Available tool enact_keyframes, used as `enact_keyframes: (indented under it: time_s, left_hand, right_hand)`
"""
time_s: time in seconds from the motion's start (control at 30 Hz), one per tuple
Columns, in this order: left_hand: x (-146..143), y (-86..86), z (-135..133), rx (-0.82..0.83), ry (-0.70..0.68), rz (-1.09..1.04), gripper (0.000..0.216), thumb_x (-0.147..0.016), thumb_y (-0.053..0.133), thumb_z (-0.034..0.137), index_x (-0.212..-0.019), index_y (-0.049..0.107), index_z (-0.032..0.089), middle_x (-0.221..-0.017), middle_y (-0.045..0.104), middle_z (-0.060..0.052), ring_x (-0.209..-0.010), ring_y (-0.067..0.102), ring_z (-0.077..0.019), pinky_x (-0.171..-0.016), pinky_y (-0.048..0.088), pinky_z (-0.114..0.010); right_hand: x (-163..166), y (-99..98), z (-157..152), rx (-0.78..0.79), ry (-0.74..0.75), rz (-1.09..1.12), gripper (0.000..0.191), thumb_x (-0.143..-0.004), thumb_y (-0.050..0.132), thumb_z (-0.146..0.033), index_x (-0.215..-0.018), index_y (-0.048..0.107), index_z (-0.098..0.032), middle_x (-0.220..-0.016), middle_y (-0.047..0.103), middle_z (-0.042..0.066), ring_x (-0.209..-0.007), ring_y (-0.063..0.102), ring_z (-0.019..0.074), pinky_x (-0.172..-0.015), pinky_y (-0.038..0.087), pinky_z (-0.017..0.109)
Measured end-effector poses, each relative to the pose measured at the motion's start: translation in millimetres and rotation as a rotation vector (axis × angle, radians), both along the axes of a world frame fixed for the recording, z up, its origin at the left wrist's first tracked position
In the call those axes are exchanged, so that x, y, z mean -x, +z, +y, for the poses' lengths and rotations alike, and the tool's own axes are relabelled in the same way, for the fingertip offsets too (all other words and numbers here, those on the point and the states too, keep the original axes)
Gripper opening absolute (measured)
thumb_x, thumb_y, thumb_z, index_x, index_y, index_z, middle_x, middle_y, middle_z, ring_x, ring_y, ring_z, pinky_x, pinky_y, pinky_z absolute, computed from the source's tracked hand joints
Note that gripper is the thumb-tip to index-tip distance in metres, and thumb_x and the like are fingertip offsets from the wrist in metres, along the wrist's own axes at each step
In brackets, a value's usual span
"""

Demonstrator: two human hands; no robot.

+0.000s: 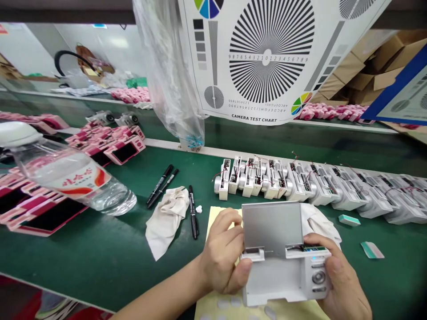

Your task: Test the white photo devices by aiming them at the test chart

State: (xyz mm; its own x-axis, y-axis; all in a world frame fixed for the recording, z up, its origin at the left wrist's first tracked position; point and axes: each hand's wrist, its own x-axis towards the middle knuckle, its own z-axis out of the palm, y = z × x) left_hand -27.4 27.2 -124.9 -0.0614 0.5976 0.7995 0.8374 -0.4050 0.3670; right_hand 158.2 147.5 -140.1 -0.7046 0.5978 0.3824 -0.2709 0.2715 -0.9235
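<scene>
A white camera body (283,278) with a grey flip-up screen panel (271,229) raised above it sits in both my hands near the front of the green bench. My left hand (223,258) is closed round its left side, thumb on the front edge. My right hand (340,284) is closed round its right side by the round button, with a white cloth (320,224) behind it. A yellow sheet (216,306) lies under the camera.
A row of white camera shells (316,182) with loose wires lies behind. Black markers (163,184) and a crumpled rag (168,218) lie left of centre. A water bottle (73,175), pink camera parts (110,142), a hanging plastic bag (173,80) and a camera test chart (267,58) surround the bench.
</scene>
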Motion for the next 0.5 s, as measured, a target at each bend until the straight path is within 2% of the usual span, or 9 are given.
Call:
enact_keyframes:
  time_s: [0.1,0.2,0.27,0.4,0.5]
  left_hand:
    - [1,3.5,0,0.009,-0.004,-0.04,0.035,-0.087,0.026,0.028,-0.071,0.054,0.017,-0.061,0.049,-0.006,-0.07,0.043,-0.0223,-0.066,0.035,-0.038]
    - [2,9.9,1,0.084,-0.027,-0.075,0.036,-0.088,0.024,0.026,-0.071,0.054,0.016,-0.061,0.05,-0.006,-0.067,0.042,-0.0205,-0.065,0.035,-0.037]
    - [2,13.8,2,0.143,-0.054,-0.105,0.038,-0.089,0.022,0.026,-0.072,0.055,0.015,-0.062,0.051,-0.006,-0.065,0.042,-0.0191,-0.067,0.037,-0.037]
    - [0,16.9,2,0.179,-0.067,-0.187,0.042,-0.093,0.02,0.028,-0.07,0.053,0.016,-0.062,0.052,-0.004,-0.064,0.042,-0.0173,-0.07,0.038,-0.036]
    - [-1,16.9,1,0.192,-0.083,-0.233,0.043,-0.094,0.019,0.03,-0.073,0.055,0.017,-0.064,0.054,-0.003,-0.063,0.043,-0.0171,-0.071,0.04,-0.035]
  right_hand:
    - [-1,-2.0,1,0.028,-0.013,-0.004,0.03,-0.092,0.036,-0.031,-0.112,0.059,-0.027,-0.094,0.071,0.006,-0.074,0.071,0.0208,-0.054,0.058,0.023]
    - [-3,-1.5,-3,0.128,0.005,-0.004,0.03,-0.091,0.039,-0.034,-0.112,0.059,-0.027,-0.096,0.07,0.007,-0.075,0.07,0.0214,-0.053,0.058,0.024]
    - [-3,3.2,-11,0.303,-0.005,-0.033,0.03,-0.089,0.042,-0.04,-0.11,0.058,-0.026,-0.098,0.068,0.008,-0.065,0.069,0.0211,-0.046,0.056,0.026]
    - [2,21.6,-29,0.773,-0.084,-0.14,0.032,-0.082,0.049,-0.049,-0.105,0.053,-0.027,-0.097,0.063,0.009,-0.052,0.061,0.0178,-0.037,0.052,0.028]
    - [6,32.5,-34,0.897,-0.057,-0.151,0.037,-0.076,0.055,-0.053,-0.102,0.051,-0.028,-0.088,0.062,0.007,-0.049,0.06,0.0171,-0.036,0.051,0.028]
